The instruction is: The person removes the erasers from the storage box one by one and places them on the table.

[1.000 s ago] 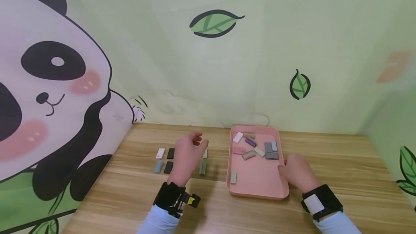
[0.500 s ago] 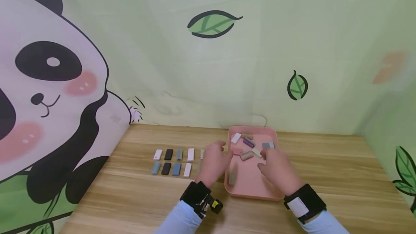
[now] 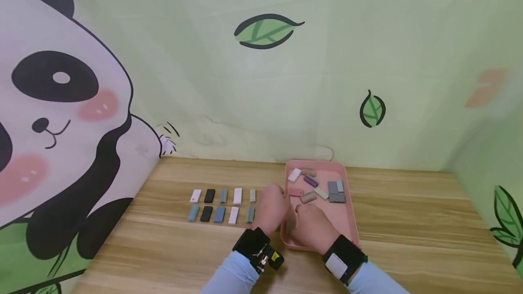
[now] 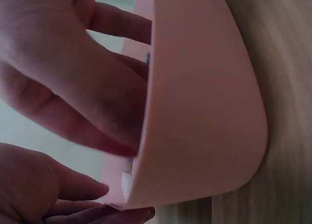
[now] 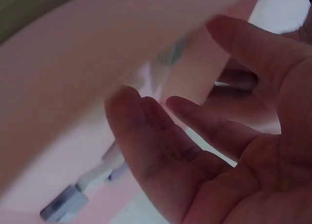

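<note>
Head view: grey-green block (image 3: 290, 223) lies in the near left part of the tray (image 3: 344, 218), partly hidden by the right hand (image 3: 314, 228). A second ago the right hand was at the tray's right wall; now it is inside, at the block. Right wrist view: its fingers (image 5: 146, 131) are half bent, clear gap to the thumb, nothing seen held. Left hand (image 3: 271, 207) has crossed from above the two rows (image 3: 219, 214) to the tray's left wall, close beside the right hand. Left wrist view: its fingers are bent at the tray edge; from here I cannot tell whether they grip anything.

Rest of the tray looks undisturbed: white piece (image 3: 294, 175), purple piece (image 3: 311, 181), pink piece (image 3: 296, 192) and others toward the far left, grey pieces (image 3: 337, 198) grouped at right. Rows on the tabletop (image 3: 400, 221): five and five, no shift noted.

Reading: work has moved from the rows to the tray's near left corner. No hold on the block confirmed, so I log a reach, not a grasp.
</note>
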A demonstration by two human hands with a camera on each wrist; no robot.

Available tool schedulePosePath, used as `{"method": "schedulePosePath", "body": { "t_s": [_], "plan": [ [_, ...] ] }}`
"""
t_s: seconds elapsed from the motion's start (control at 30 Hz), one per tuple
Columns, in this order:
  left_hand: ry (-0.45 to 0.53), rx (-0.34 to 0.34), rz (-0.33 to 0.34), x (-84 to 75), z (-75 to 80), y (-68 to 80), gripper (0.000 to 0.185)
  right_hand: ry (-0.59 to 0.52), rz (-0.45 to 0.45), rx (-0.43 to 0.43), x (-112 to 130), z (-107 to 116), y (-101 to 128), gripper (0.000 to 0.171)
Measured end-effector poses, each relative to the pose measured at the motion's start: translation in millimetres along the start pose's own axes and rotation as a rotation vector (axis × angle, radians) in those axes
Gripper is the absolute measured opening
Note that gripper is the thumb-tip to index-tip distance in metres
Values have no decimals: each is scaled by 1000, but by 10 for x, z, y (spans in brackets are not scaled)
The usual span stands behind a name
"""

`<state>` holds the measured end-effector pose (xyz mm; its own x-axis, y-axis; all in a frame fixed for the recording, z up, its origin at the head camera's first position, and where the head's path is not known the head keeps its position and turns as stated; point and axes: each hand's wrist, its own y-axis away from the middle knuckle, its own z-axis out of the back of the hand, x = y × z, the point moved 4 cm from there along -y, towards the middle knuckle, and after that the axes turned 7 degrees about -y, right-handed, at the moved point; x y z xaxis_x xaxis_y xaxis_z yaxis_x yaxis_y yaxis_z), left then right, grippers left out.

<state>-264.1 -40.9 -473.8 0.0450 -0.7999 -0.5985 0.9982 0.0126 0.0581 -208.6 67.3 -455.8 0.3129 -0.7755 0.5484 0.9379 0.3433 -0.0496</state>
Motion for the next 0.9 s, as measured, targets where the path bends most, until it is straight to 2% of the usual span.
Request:
{"method": "schedulePosePath", "body": {
  "t_s": [0.23, 0.43, 0.53, 0.7, 0.77, 0.9],
  "plan": [
    [51, 28, 3, 30, -15, -15, 25, -35, 48, 13, 82, -118, -35, 9],
    [-45, 18, -35, -21, 38, -22, 25, 17, 86, -44, 98, -142, -57, 13],
    [-55, 56, -36, -55, 60, -23, 22, 17, 84, -50, 90, -130, -53, 18],
    [-64, 119, -5, -57, 59, -47, 19, -52, 9, 0, 30, -108, -34, 10],
    [-77, 121, 2, -49, 55, -62, 19, -69, -31, 11, 6, -96, -32, 7],
    [-108, 94, -10, -45, 59, -93, 17, -14, -44, -7, -3, -90, -49, 10]
  ]
}}
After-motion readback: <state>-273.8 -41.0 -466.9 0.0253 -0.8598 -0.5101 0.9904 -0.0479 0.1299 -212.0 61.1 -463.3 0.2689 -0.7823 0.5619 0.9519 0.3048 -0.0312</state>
